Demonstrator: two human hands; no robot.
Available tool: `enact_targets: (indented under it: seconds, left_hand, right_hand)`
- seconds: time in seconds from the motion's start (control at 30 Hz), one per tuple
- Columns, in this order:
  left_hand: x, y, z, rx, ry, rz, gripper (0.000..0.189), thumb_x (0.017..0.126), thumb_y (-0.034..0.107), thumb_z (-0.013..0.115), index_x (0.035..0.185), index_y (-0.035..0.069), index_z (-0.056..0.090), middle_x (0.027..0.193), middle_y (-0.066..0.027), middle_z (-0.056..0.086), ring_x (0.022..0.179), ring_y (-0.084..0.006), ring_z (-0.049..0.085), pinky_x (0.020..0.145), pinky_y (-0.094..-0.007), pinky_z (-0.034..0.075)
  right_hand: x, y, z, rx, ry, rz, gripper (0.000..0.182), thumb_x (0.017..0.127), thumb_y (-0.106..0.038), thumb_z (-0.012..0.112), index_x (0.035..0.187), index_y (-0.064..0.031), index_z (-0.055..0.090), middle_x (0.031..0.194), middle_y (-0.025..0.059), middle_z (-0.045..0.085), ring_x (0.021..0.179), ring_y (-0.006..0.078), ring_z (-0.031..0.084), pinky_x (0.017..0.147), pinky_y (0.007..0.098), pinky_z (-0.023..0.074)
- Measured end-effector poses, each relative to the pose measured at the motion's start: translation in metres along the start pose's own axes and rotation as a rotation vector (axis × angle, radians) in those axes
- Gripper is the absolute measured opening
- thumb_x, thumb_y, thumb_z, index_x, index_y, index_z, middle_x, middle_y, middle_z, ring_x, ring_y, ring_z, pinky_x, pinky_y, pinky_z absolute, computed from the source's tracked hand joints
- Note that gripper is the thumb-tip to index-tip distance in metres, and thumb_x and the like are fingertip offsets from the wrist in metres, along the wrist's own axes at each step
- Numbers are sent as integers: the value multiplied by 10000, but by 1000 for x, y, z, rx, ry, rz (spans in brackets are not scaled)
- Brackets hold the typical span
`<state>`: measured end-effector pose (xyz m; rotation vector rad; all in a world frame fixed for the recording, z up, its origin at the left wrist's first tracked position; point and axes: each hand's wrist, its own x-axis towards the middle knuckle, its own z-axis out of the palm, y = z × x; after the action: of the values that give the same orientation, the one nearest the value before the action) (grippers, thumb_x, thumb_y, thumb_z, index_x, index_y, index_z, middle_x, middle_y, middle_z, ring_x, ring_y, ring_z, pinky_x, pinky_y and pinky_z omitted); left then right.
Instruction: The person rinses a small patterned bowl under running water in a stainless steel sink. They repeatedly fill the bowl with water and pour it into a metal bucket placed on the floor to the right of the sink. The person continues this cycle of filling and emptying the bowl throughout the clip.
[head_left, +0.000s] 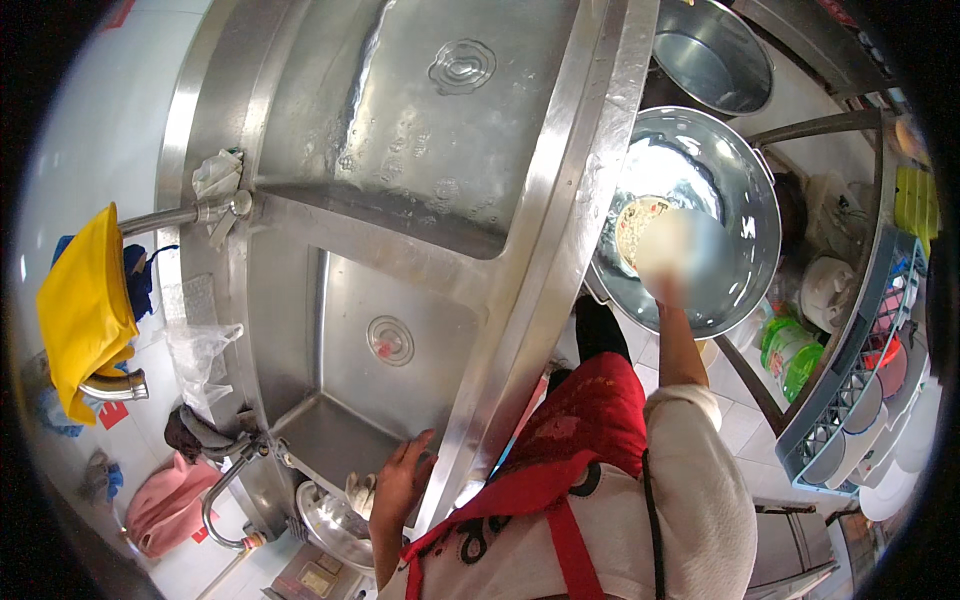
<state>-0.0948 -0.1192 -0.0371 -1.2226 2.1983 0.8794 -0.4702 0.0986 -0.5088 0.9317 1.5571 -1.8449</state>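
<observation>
My right hand (667, 289) reaches down into a large round metal basin (739, 270) at the right of the head view. A blurred patch covers its fingers, so its hold cannot be made out. Partly under that patch lies a pale round item with red and dark marks (632, 225), inside the basin. My left hand (409, 469) rests near the front rim of the lower stainless steel sink compartment (397, 285), fingers extended, with nothing seen in it. Water lies in the upper sink compartment (420, 150).
A yellow cloth (86, 315) hangs on a faucet at left, a pink cloth (169, 506) lower down. Behind the basin are a metal pot (709, 60), a green bottle (791, 356) and a dish rack (825, 442) with plates. A metal bowl (326, 517) stands beside my left hand.
</observation>
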Motion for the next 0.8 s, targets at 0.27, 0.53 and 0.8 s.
enact_targets:
  seconds: [0.27, 0.53, 0.8]
  left_hand:
    - [-16, -1, -7, -69, 74, 54, 361, 772, 142, 543, 1121, 102, 463, 981, -160, 537, 873, -350, 519, 730, -399, 430]
    - [-36, -19, -4, -121, 134, 108, 394, 781, 160, 532, 1156, 106, 423, 1040, -152, 509, 912, -345, 501, 752, -396, 412]
    - [-56, -32, 4, -198, 229, 110, 393, 776, 147, 533, 1150, 100, 419, 1014, -166, 513, 909, -347, 495, 754, -397, 407]
  right_hand:
    - [-81, -88, 6, -56, -116, -219, 206, 720, -6, 440, 926, 3, 449, 645, 70, 518, 380, 130, 451, 310, 225, 360]
    - [-214, -237, 67, -155, -288, -488, 181, 729, -26, 426, 891, 49, 456, 624, 86, 513, 366, 134, 416, 342, 242, 384]
    - [-325, -326, 161, -403, -490, -640, 216, 762, -45, 393, 920, 92, 445, 608, 113, 533, 366, 120, 459, 353, 220, 409]
